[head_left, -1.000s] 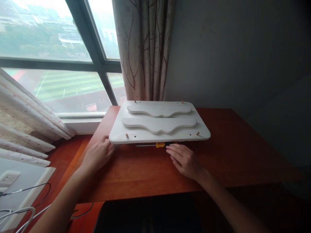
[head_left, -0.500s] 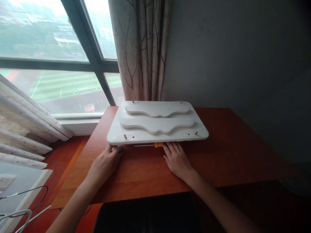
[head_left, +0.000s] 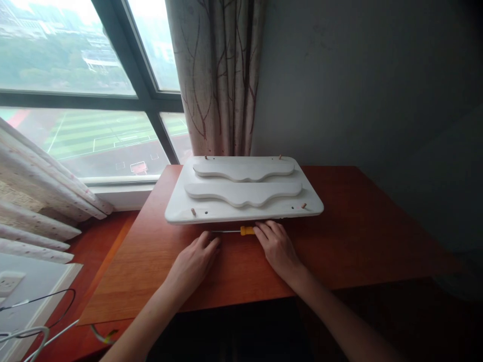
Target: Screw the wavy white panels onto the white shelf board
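Note:
A screwdriver [head_left: 247,230] with a yellow handle and a thin metal shaft lies across the table in front of a white panel. My right hand [head_left: 277,247] has its fingers closed over the right end of the handle. At the other end, the fingers of my left hand [head_left: 198,254] are bent together around the shaft's tip, which they hide. The white panel [head_left: 177,208] is slightly raised at its near edge. Two white wavy-edged boards [head_left: 244,171] [head_left: 243,193] lie on it. Wooden pegs [head_left: 193,212] stand near its corners, beside small dark holes.
All this rests on a reddish-brown wooden table [head_left: 362,226]. Behind it are a patterned curtain [head_left: 219,75], a grey wall [head_left: 358,85] and a window. Cables [head_left: 30,334] and a wall socket [head_left: 9,284] are at the lower left.
My left hand has left the panel's near left edge and come right to the screwdriver's tip. The screwdriver has shifted slightly toward me, with my right hand still at its handle.

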A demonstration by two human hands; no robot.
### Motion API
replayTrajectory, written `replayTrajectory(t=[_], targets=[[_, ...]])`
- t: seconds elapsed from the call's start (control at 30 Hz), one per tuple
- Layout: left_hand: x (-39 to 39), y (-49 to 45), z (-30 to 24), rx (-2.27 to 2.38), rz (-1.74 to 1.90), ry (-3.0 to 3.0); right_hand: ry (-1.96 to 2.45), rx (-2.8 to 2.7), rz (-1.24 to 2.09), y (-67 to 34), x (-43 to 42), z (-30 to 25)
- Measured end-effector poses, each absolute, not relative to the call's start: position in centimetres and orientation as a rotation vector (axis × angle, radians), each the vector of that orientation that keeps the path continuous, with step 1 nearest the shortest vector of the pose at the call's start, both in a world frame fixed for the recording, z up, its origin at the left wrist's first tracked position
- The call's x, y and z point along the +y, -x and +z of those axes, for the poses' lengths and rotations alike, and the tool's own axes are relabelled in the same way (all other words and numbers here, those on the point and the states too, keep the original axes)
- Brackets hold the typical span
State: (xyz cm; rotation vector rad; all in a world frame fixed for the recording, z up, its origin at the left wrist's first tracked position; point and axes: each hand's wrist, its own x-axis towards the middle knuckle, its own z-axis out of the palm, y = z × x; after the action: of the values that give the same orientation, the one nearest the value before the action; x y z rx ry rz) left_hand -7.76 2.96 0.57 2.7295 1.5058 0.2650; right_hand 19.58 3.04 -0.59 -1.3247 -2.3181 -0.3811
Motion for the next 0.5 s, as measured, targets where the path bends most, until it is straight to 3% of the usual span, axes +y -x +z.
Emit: replayTrajectory(t=[0.3,0.5], targets=[[2.8,1.2,1.1,1.363,0.082,-2.727,1.434,-2.205,-0.192,-25.4,1.4,-1.4],[2.8,-0.4,1.7,1.362,0.202,-2.646,1.467,-2.099,-0.111,-30.2,-0.2,-1.7]])
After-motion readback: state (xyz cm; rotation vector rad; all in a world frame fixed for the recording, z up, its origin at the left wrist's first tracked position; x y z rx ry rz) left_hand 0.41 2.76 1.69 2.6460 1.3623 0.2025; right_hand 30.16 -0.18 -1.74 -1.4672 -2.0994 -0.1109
